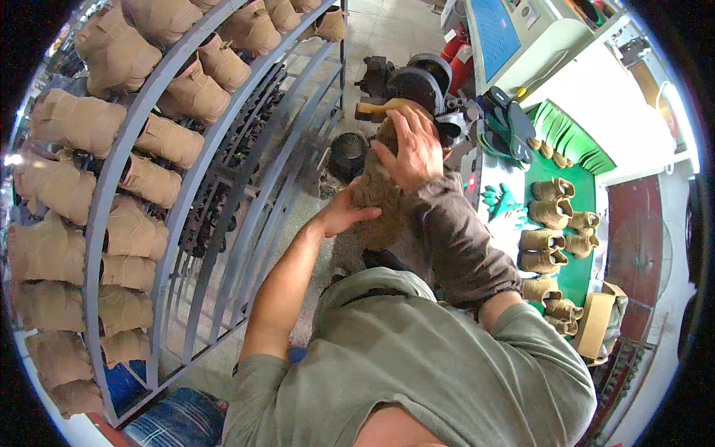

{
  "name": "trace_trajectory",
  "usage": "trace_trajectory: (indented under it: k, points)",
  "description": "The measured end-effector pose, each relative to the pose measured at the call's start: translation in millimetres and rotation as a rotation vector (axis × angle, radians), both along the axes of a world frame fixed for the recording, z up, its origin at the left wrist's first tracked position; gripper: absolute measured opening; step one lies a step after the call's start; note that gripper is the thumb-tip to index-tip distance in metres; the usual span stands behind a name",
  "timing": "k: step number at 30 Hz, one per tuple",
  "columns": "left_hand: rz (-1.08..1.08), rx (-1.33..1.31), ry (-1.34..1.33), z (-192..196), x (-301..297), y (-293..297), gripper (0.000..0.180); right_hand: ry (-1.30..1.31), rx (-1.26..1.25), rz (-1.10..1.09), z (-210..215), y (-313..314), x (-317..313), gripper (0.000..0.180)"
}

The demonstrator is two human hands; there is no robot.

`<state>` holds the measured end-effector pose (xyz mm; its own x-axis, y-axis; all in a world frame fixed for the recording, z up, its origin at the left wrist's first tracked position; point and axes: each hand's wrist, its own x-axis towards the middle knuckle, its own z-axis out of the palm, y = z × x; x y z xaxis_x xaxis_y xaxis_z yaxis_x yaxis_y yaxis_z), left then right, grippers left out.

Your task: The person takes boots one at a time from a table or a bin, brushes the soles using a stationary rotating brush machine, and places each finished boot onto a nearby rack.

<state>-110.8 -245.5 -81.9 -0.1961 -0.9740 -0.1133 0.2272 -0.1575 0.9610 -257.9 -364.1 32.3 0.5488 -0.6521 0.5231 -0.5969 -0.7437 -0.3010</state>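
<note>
A dusty brown shoe (377,182) is held between my two hands in front of my body. My left hand (345,211) grips its lower left side, the thumb lying across it. Over its upper right side lies my right hand (414,149), fingers curled on the top. A dark brown sleeve (462,238) covers my right forearm. Just beyond the shoe stands a machine with dark round wheels (415,88). A yellowish bar-shaped piece (380,110) sits by my right fingertips. The shoe's underside is hidden.
On the left, a grey metal rack (119,171) bears rows of tan shoes (167,140). To the right, a green-topped bench (588,257) carries more tan shoes (551,201), green gloves (503,200) and dark soles (510,123). A black mesh cylinder (348,155) stands left of the shoe. Red cylinders (459,67) are farther back.
</note>
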Motion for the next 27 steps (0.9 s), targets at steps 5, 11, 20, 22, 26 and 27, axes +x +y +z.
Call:
trace_trajectory:
  k: [5,11,20,22,26,27]
  points:
    - [0.119,0.127,0.094,5.0,-24.9,23.9,0.091,0.044,-0.016,0.018,11.4,25.4,-16.9,0.075]
    - [0.128,0.110,0.090,-28.5,-39.4,17.5,0.092,0.159,-0.091,-0.035,12.1,19.4,-14.7,0.077]
    - [0.173,-0.142,0.210,-31.2,-83.4,11.9,0.058,0.935,0.466,-0.337,72.7,-15.1,51.1,0.077]
    - [0.186,-0.224,0.300,-21.3,-102.9,11.1,0.053,1.044,0.540,-0.358,77.2,-35.6,50.3,0.076]
    - [0.280,-0.262,0.249,-20.1,-104.3,18.8,0.042,1.064,0.557,-0.309,66.7,-52.1,58.1,0.076]
    - [0.231,-0.162,0.252,-17.6,-98.1,18.4,0.042,1.050,0.556,-0.303,63.8,-56.1,58.0,0.076]
